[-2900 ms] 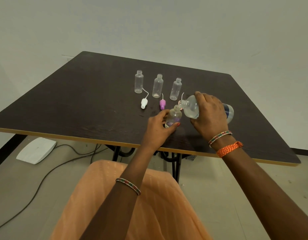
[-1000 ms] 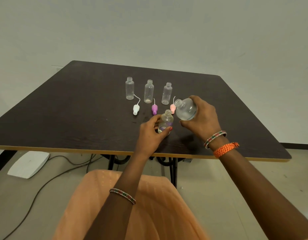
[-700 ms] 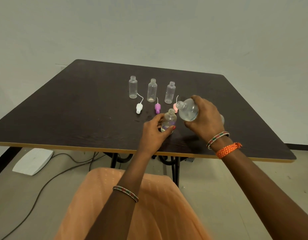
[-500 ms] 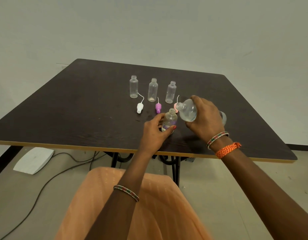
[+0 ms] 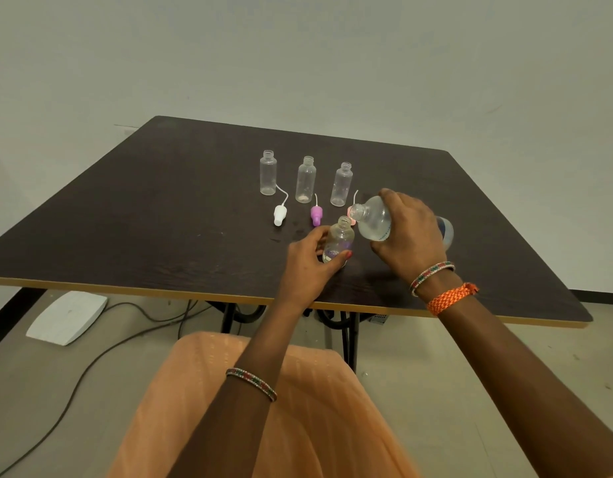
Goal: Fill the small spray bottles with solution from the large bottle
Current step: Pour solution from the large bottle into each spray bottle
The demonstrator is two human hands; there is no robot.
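Note:
My right hand (image 5: 410,236) grips the large clear bottle (image 5: 375,224), tipped on its side with its open neck just above the mouth of a small clear bottle (image 5: 339,241). My left hand (image 5: 307,262) holds that small bottle upright on the dark table (image 5: 143,219), thumb and fingers curled round its lower half. Three more small open bottles stand in a row behind: left (image 5: 268,172), middle (image 5: 305,180), right (image 5: 341,184). A white spray cap (image 5: 280,214) and a purple spray cap (image 5: 316,215) lie in front of them. A pink cap (image 5: 350,211) shows partly behind the large bottle's neck.
The table's near edge (image 5: 126,289) runs in front of my lap, which is draped in orange cloth (image 5: 257,408). On the floor to the left lie a white flat device (image 5: 67,317) and a dark cable (image 5: 74,391).
The large bottle went upright after pouring, then tipped back down over the small bottle's mouth. My left hand has kept holding the small bottle.

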